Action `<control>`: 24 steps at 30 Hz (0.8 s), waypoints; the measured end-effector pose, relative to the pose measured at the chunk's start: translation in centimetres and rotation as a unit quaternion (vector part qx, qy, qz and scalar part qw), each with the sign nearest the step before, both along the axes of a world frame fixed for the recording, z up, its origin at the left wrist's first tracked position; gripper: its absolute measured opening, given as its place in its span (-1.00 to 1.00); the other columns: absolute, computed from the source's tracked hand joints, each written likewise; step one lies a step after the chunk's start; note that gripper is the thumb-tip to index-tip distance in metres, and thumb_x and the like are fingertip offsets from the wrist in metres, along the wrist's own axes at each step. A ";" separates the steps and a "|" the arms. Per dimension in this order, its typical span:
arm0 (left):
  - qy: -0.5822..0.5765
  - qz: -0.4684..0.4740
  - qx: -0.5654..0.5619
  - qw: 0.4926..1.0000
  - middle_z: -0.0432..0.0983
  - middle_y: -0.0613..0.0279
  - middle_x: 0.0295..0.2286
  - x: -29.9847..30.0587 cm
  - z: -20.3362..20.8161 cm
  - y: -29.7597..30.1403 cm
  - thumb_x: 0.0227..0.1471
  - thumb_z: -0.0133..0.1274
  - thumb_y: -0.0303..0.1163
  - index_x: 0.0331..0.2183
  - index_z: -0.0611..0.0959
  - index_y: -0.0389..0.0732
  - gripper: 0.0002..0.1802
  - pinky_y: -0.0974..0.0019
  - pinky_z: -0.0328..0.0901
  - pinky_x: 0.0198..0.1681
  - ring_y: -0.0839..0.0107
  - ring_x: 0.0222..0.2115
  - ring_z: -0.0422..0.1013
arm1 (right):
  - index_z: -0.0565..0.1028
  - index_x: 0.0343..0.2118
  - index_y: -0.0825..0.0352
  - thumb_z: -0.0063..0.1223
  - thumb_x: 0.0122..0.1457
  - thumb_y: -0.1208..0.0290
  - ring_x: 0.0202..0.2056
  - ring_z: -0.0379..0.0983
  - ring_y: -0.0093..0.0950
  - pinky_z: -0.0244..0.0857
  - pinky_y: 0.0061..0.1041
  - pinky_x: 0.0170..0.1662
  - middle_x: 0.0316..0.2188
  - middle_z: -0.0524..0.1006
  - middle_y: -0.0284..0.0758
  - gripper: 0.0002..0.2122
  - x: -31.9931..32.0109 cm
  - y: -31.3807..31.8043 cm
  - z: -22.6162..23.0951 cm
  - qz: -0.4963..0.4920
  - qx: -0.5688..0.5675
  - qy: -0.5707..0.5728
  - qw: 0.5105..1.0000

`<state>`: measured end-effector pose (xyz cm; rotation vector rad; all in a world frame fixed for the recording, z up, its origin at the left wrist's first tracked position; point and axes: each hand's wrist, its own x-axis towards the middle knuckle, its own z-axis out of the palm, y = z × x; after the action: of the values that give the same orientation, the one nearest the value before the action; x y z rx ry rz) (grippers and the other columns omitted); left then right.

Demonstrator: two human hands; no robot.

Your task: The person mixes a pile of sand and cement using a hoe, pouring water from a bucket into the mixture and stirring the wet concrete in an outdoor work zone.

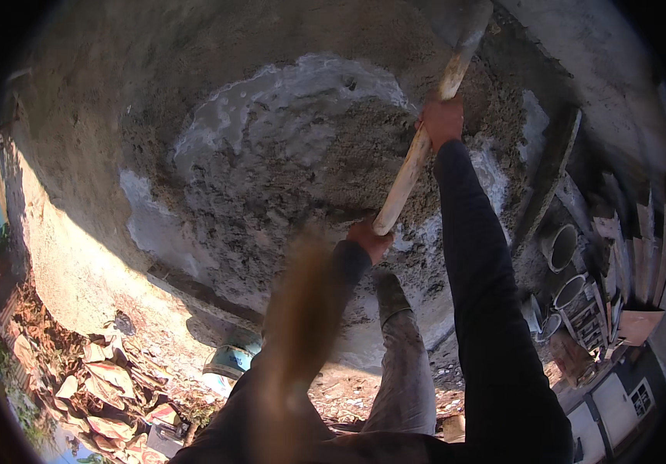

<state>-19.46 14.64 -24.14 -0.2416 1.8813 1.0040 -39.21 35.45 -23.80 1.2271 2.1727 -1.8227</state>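
Note:
A long wooden-handled shovel (405, 185) slants from the middle of the view up to the top edge, its greyish head partly cut off there. My right hand (442, 120) is wrapped round the upper part of the handle. Lower down, my left hand (370, 240) is closed at the handle's butt end. Beneath and left of the tool spreads a heap of wet grey mortar (271, 174), lumpy in the middle. Pale, watery cement (333, 73) rims its far side. A blurred brown strip (302, 309) hangs close in front and covers part of my left forearm.
Several buckets (561, 247) and wooden boards (646, 240) stand at the right, near a long plank (549, 174). A blue-green bucket (231, 359) sits at lower left, beside crumpled paper sacks (105, 383). My leg (404, 371) stands at the mortar's near edge.

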 end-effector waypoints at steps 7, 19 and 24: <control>-0.046 0.089 -0.063 0.993 0.58 0.04 -0.50 20.5 2.9 -13.9 -0.21 0.33 -0.25 -0.14 0.59 -0.32 -0.44 0.21 0.40 -0.38 0.34 -0.47 0.52 | 0.21 0.00 0.46 0.00 0.24 0.39 -0.66 0.39 -0.47 0.37 -0.33 -0.63 -0.60 0.37 -0.29 -0.63 17.1 -15.5 -6.2 0.000 -0.115 -0.191 0.975; -0.020 0.057 -0.084 0.995 0.60 -0.05 -0.40 17.9 6.4 -12.4 -0.06 0.30 -0.16 -0.16 0.60 -0.34 -0.48 0.08 0.42 -0.33 0.19 -0.42 0.54 | 0.23 -0.07 0.34 0.05 0.28 0.36 -0.60 0.41 -0.61 0.30 -0.51 -0.61 -0.49 0.44 -0.32 -0.71 18.2 -15.9 13.4 0.031 -0.183 0.029 0.982; 0.049 0.125 0.006 0.991 0.57 0.01 -0.47 -1.9 -3.7 -8.6 -0.03 0.29 -0.22 -0.15 0.58 -0.36 -0.51 0.09 0.39 -0.50 0.27 -0.55 0.50 | 0.16 0.07 0.57 0.00 0.26 0.31 -0.54 0.52 -0.33 0.44 -0.30 -0.52 -0.38 0.48 -0.06 -0.52 -6.1 -12.0 3.4 0.096 0.001 0.098 0.991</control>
<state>-21.38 6.05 -27.82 -0.4350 1.9670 1.2146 -45.29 23.45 -20.40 0.8367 2.2984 -1.9313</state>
